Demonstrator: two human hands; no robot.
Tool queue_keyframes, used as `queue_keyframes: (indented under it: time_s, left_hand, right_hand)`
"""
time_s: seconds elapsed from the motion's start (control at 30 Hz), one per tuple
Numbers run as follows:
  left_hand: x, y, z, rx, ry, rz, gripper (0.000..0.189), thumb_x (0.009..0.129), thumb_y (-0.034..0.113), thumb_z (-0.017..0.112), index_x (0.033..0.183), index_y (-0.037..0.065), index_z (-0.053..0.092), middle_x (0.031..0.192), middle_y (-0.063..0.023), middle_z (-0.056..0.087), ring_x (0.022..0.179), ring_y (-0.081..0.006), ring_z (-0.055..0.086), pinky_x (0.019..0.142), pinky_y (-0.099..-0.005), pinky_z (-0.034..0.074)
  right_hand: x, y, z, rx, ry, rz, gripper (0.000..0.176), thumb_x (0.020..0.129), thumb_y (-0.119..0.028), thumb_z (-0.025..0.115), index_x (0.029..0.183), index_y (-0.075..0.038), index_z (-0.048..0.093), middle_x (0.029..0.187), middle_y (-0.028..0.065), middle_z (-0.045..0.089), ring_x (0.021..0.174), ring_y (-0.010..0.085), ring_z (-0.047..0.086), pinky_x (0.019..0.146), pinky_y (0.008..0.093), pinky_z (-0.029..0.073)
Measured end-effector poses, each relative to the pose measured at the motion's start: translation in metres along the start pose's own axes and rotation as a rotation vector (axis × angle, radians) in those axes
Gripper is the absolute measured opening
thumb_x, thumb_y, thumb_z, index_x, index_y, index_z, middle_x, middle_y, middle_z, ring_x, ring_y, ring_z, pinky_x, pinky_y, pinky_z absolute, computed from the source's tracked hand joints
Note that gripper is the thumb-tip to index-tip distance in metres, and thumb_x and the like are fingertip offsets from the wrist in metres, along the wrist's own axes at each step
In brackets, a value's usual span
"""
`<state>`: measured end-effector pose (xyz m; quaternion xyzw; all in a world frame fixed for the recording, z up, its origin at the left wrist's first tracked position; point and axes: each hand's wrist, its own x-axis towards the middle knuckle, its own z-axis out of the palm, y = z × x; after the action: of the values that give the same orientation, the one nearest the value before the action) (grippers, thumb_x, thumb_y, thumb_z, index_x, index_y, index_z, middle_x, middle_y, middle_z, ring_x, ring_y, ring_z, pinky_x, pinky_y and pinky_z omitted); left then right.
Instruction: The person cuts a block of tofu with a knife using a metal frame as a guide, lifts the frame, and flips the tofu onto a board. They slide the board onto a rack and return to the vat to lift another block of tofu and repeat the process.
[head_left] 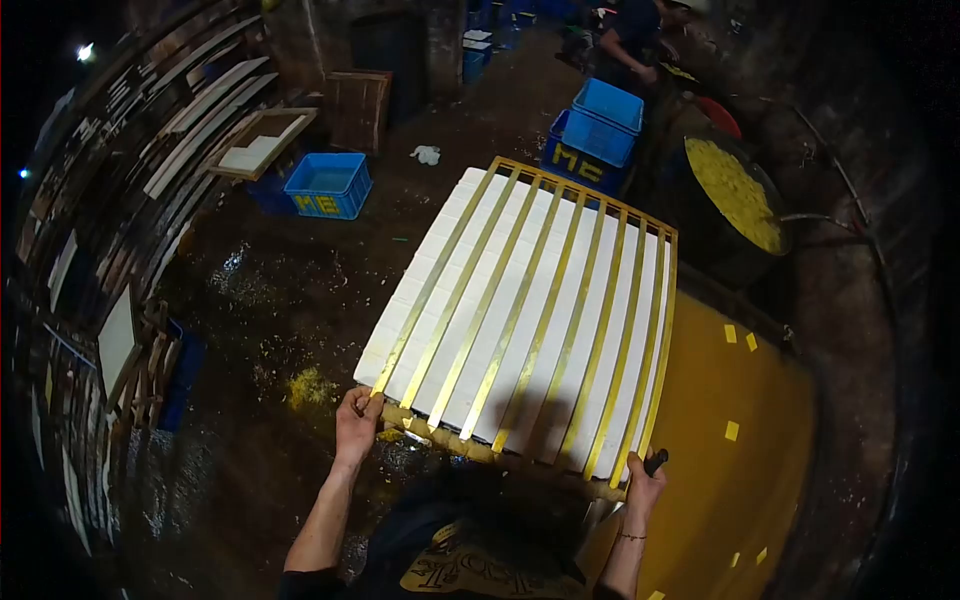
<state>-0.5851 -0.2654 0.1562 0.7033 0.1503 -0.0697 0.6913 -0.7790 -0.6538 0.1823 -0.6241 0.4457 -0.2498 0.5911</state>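
My left hand (357, 425) and right hand (645, 482) have fingers closed on the slatted rack (545, 320)'s near corners, black stub (656, 461) poking from the right, presumably gripped wide so white slabs (455, 280) stay level, left of yellow liquid (700, 400).

Our hands hold the rack's (542, 320) near corners, left (357, 424) and right (645, 478), with the slab (432, 262) beneath. Right of it lies a tank (700, 500), a tub (708, 240) beyond. Stacked crates (602, 138) stand behind the rack; another crate (330, 206) sits far left.
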Motion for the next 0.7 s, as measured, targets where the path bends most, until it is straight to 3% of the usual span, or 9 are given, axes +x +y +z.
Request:
queue_keyframes:
  time_s: [0.57, 0.6, 0.7]
  left_hand:
    - [-0.009, 0.000, 0.002, -0.026, 0.002, -0.018, 0.016, 0.093, 0.011, 0.062, 0.105, 0.000, 0.058, 0.085, -0.0009, 0.061, 0.075, -0.0057, 0.055, 0.066, -0.0216, 0.046]
    - [-0.004, -0.006, -0.002, 0.027, -0.027, -0.016, 0.022, 0.095, 0.011, 0.058, 0.112, -0.001, 0.054, 0.095, -0.0067, 0.063, 0.082, -0.0117, 0.062, 0.065, -0.0274, 0.058]
    - [-0.001, -0.016, -0.007, -0.027, -0.057, -0.020, 0.023, 0.096, 0.013, 0.057, 0.115, 0.000, 0.054, 0.098, -0.0071, 0.064, 0.086, -0.0138, 0.064, 0.067, -0.0288, 0.058]
  right_hand:
    - [0.007, 0.016, -0.009, 0.033, -0.029, 0.032, 0.042, 0.083, -0.005, 0.066, 0.124, 0.005, 0.061, 0.111, 0.0074, 0.066, 0.097, 0.0151, 0.060, 0.088, 0.0275, 0.045]
    - [0.008, 0.021, -0.010, 0.025, -0.024, 0.031, 0.043, 0.083, -0.005, 0.066, 0.124, 0.004, 0.060, 0.111, 0.0077, 0.066, 0.097, 0.0155, 0.060, 0.089, 0.0275, 0.045]
    - [0.005, 0.016, -0.008, 0.059, -0.060, 0.050, 0.038, 0.085, -0.007, 0.064, 0.122, 0.005, 0.060, 0.108, 0.0054, 0.065, 0.094, 0.0144, 0.060, 0.085, 0.0270, 0.046]
